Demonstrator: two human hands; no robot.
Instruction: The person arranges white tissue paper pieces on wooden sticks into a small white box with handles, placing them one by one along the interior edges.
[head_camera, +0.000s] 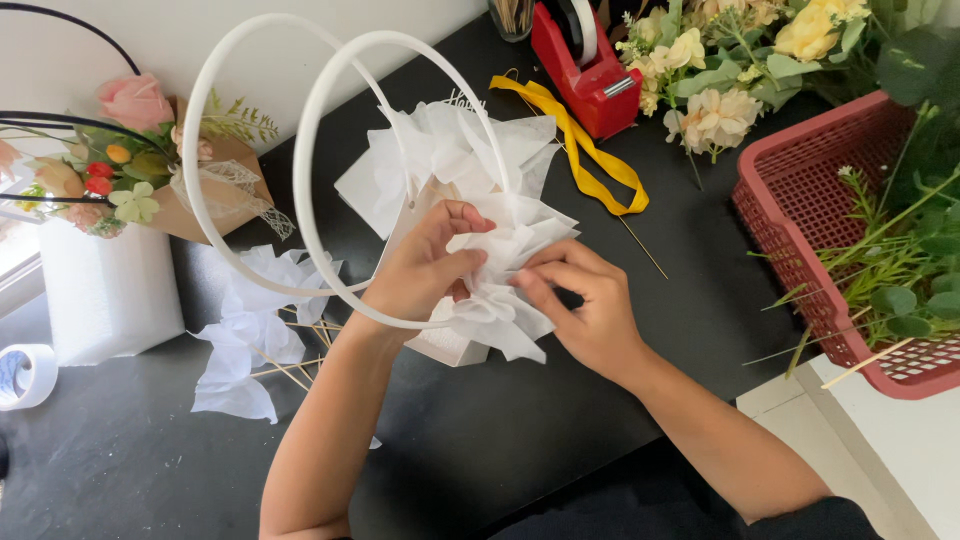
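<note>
left hand (425, 265): fingers curled, pinching white tissue paper (500, 250)
right hand (585, 305): fingertips pinching same tissue
nearby: white hoop (300, 180), black table (480, 440)

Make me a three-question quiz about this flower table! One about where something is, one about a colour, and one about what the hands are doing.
1. Where is the red tape dispenser?
A. at the far edge of the table, beside the yellow ribbon
B. inside the red basket
C. under the white paper

2. What colour are the two big hoops?
A. black
B. white
C. yellow

3. What are the hands doing?
A. resting flat on the table
B. both pinching the crumpled white tissue paper
C. holding scissors

Answers:
1 A, it stands at the top of the black table, just right of the ribbon.
2 B, both rings are plain white.
3 B, the left hand and right hand each have fingers closed on the paper.
</note>
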